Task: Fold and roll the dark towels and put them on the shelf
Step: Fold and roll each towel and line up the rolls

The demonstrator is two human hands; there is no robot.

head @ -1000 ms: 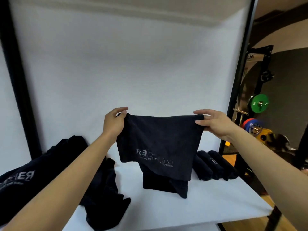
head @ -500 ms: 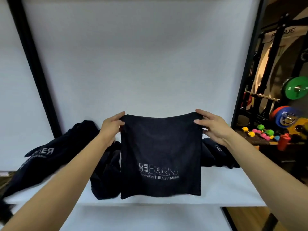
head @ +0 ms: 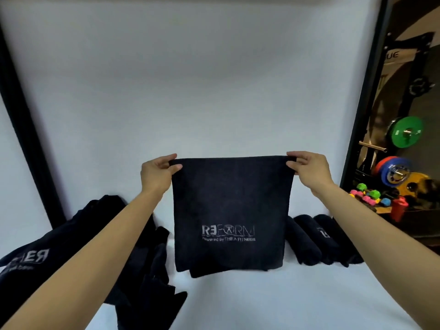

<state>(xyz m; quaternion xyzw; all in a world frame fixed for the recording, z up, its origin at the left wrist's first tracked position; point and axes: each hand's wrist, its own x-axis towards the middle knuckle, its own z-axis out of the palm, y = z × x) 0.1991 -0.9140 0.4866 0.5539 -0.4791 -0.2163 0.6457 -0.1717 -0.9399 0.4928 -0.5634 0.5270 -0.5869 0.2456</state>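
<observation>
Left hand (head: 156, 176) and right hand (head: 307, 169) each pinch a top corner of the folded dark towel (head: 231, 210), hanging above the white worktop (head: 262, 301); rolled towels (head: 319, 239) lie right of it.

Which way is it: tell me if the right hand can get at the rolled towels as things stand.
Probably not yet. The right hand is pinching a top corner of the held towel. The rolled towels lie uncovered just below it, so once freed, the way looks clear.
</observation>
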